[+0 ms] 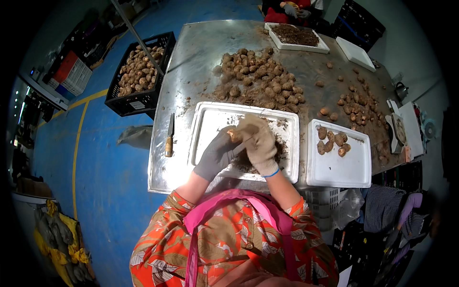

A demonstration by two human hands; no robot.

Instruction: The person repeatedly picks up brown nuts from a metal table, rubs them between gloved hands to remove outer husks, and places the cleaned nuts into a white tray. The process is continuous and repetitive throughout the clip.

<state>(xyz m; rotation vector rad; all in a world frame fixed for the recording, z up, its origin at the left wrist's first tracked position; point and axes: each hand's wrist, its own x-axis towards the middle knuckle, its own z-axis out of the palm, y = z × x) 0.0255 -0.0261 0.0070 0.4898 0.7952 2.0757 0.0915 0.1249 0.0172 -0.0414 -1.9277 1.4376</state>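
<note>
My left hand [218, 154], in a grey knit glove, is closed around a small brown taro corm [233, 135]. Against it is my right hand [259, 145], in a beige glove with a blue cuff edge; its fingers curl in and blur, so its grip is unclear. Both hands are above a white foam tray [206, 104] strewn with dark soil and fibrous scraps. Behind that tray spreads a heap of soil-covered corms [258, 73]. To the right, a second foam tray [337, 174] holds several corms. A wooden-handled knife [169, 138] lies left of my hands.
The metal table [193, 43] has its left edge beside the knife. A black crate of corms [140, 97] stands beyond that edge, with a metal pole [134, 30] slanting across it. Loose corms [358, 104] lie at right. Across the table, a person's gloved hands [296, 11] show.
</note>
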